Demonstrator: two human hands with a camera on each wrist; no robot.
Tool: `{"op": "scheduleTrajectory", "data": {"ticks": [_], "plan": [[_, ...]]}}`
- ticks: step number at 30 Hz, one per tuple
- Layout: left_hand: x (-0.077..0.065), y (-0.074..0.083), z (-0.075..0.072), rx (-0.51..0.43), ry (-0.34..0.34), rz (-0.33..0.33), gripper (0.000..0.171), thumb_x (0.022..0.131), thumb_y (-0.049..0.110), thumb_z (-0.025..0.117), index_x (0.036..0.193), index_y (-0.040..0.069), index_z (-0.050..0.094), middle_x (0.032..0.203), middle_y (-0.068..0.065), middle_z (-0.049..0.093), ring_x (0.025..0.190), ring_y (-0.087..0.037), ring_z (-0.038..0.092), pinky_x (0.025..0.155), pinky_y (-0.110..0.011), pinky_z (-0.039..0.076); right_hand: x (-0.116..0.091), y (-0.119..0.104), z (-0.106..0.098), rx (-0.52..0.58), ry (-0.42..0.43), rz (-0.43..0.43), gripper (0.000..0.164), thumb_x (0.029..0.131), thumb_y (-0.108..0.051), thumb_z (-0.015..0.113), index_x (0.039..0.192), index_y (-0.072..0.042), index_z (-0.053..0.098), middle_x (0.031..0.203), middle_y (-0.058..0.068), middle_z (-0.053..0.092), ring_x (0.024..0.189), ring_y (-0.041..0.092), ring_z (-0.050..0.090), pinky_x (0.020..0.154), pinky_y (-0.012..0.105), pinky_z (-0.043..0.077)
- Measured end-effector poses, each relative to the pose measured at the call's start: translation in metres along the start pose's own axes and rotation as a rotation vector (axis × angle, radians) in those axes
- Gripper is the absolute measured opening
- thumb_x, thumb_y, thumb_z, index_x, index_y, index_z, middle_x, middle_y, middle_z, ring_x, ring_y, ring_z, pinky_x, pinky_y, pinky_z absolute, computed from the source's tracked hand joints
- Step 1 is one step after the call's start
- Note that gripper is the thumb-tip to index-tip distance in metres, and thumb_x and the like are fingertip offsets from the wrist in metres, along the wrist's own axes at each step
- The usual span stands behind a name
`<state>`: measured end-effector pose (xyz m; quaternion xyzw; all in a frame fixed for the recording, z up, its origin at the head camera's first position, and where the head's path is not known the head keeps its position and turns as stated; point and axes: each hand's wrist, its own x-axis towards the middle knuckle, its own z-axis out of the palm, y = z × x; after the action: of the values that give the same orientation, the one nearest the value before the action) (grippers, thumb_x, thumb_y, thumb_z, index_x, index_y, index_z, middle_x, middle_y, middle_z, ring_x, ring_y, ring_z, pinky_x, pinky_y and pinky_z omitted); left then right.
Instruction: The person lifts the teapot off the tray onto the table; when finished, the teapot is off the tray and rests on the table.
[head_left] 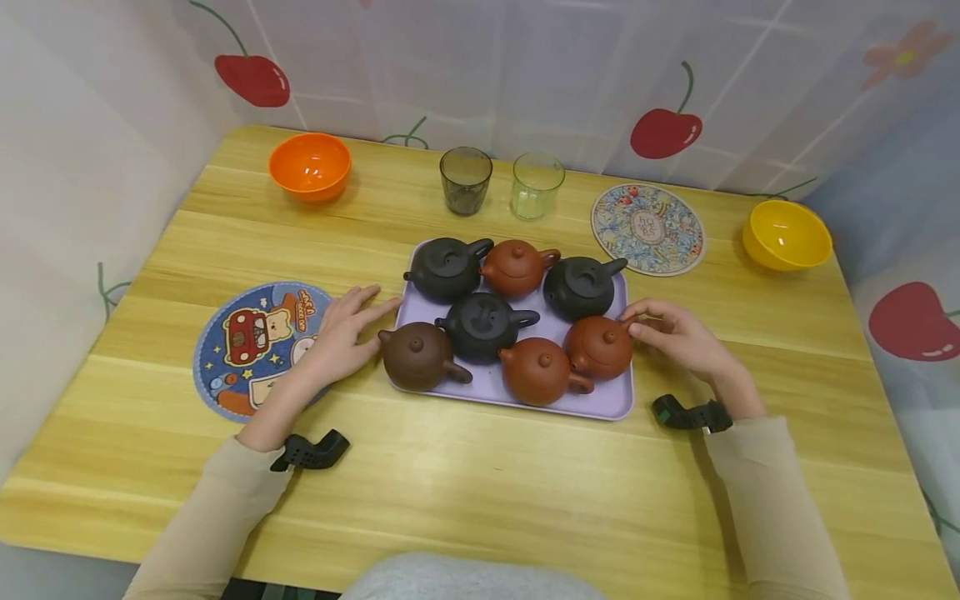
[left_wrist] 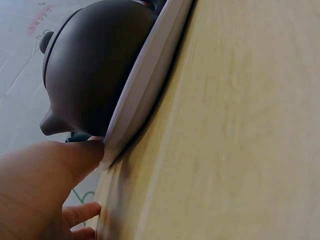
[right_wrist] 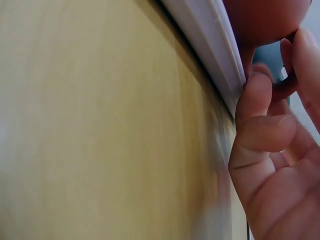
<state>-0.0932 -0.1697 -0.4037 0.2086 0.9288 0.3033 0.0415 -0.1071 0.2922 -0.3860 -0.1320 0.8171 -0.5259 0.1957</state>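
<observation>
A lilac tray (head_left: 609,405) holds several small clay teapots. My left hand (head_left: 341,337) lies at the tray's left end with fingers spread; in the left wrist view its thumb (left_wrist: 75,155) meets the tray rim under the spout of a dark brown teapot (head_left: 416,357). At the right end, my right hand (head_left: 682,337) pinches the handle (right_wrist: 286,87) of a reddish-brown teapot (head_left: 600,348), fingers curled about it in the right wrist view. Another reddish-brown teapot (head_left: 538,372) stands beside it. Black teapots (head_left: 483,327) and a third reddish one (head_left: 517,268) fill the middle and back.
Behind the tray stand a grey glass (head_left: 466,182) and a green glass (head_left: 536,187). An orange bowl (head_left: 311,168) is back left, a yellow bowl (head_left: 787,236) back right. A blue round mat (head_left: 243,350) lies partly under the left forearm; a patterned round mat (head_left: 648,229) lies back right.
</observation>
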Motion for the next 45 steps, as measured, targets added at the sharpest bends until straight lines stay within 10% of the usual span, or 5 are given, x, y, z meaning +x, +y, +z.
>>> {"op": "scheduleTrajectory", "data": {"ticks": [27,45], "plan": [[0.002,-0.006,-0.002,0.046,-0.015,0.066,0.053,0.080,0.016,0.052,0.131,0.021,0.041,0.134,-0.020,0.027,0.123,-0.040,0.016,0.095,-0.056,0.008,0.002,0.013,0.003,0.331,-0.118,-0.156,0.017,0.089,0.003,0.039,0.098,-0.005,0.052,0.089,0.003,0.052,0.075,0.010,0.050,0.065,0.020,0.044],[0.002,-0.005,-0.002,0.041,-0.011,0.063,0.052,0.080,0.016,0.052,0.131,0.020,0.042,0.135,-0.020,0.027,0.123,-0.041,0.015,0.095,-0.056,0.007,-0.032,0.013,-0.024,0.633,0.001,-0.330,0.030,0.091,0.006,0.026,0.103,-0.003,0.052,0.101,0.005,0.053,0.085,0.012,0.050,0.067,0.020,0.041]]}}
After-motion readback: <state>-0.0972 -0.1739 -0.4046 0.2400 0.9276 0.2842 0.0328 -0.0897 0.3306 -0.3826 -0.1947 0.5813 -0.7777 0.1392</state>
